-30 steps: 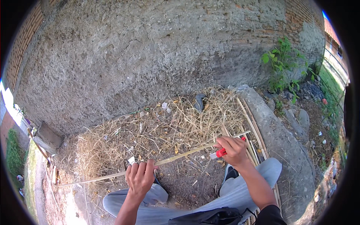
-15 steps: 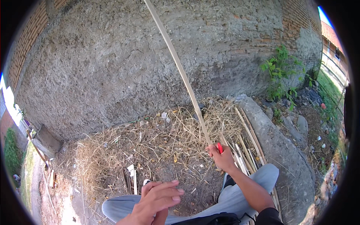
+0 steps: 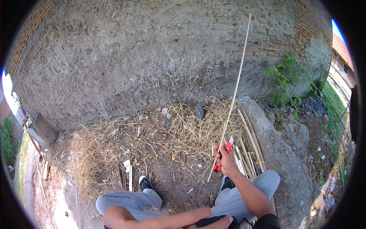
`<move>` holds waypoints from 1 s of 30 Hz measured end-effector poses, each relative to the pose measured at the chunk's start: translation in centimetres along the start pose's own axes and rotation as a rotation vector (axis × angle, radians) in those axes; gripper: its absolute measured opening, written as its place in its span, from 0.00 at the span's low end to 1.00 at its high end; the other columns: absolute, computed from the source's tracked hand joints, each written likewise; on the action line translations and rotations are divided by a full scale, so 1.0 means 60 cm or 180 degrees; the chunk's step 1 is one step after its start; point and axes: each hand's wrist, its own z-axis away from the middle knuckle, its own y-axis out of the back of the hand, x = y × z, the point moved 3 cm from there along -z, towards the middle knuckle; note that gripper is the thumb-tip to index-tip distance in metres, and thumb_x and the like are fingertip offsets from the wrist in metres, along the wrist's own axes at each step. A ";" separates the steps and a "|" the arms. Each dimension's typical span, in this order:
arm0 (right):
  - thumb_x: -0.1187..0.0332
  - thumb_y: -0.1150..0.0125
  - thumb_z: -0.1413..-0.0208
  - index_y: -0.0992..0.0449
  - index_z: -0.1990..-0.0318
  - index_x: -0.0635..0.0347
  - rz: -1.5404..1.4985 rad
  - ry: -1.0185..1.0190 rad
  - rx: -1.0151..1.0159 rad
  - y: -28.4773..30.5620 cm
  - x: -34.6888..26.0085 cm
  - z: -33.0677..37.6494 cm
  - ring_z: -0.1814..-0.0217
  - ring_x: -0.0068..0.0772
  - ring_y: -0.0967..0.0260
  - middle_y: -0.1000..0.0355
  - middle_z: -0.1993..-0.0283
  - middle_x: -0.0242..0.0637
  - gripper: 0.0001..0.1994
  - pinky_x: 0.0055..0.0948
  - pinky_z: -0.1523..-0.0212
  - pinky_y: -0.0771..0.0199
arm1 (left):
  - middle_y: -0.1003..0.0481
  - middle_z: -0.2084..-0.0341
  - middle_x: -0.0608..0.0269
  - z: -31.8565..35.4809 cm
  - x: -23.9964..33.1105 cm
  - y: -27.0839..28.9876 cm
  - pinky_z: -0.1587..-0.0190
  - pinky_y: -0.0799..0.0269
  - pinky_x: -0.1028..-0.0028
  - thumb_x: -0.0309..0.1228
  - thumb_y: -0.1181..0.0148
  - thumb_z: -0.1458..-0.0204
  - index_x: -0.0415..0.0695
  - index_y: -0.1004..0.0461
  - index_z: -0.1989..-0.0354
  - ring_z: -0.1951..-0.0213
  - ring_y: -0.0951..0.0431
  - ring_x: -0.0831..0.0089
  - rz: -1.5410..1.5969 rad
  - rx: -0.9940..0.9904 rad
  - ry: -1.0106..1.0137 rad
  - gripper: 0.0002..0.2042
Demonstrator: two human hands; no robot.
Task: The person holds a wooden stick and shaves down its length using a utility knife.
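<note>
My right hand (image 3: 228, 163) is closed around a red-handled knife (image 3: 228, 147), its short pale blade pointing up past the fingers. The same hand grips a long, thin bamboo strip (image 3: 238, 76). The strip slants up and to the right in front of the wall, and its lower end sticks out below the fingers near the ground. My left forearm lies across my lap at the lower edge. My left hand (image 3: 219, 220) is partly cut off there, so its fingers barely show and I see nothing held in it.
Dry straw (image 3: 183, 129) covers the ground before a rough plastered wall (image 3: 152, 68). Several wooden strips (image 3: 251, 137) lie right of my hand, beside a large stone slab (image 3: 274, 152). A dark object (image 3: 200, 110) rests in the straw. A leafy plant (image 3: 286, 78) grows at right.
The strip has swung from leaning left to leaning right, and it shows narrower, with its top end in view. My left hand has dropped from mid-lap to the lower edge, toward the right.
</note>
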 end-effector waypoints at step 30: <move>0.59 0.43 0.37 0.23 0.50 0.64 0.0945 0.0594 -0.0316 -0.067 -0.023 0.042 0.80 0.07 0.44 0.20 0.59 0.33 0.18 0.16 0.80 0.44 | 0.31 0.73 0.65 0.280 -0.228 -0.154 0.84 0.49 0.82 0.34 0.63 0.32 0.43 0.38 0.41 0.84 0.44 0.85 0.3743 0.0414 0.4973 0.16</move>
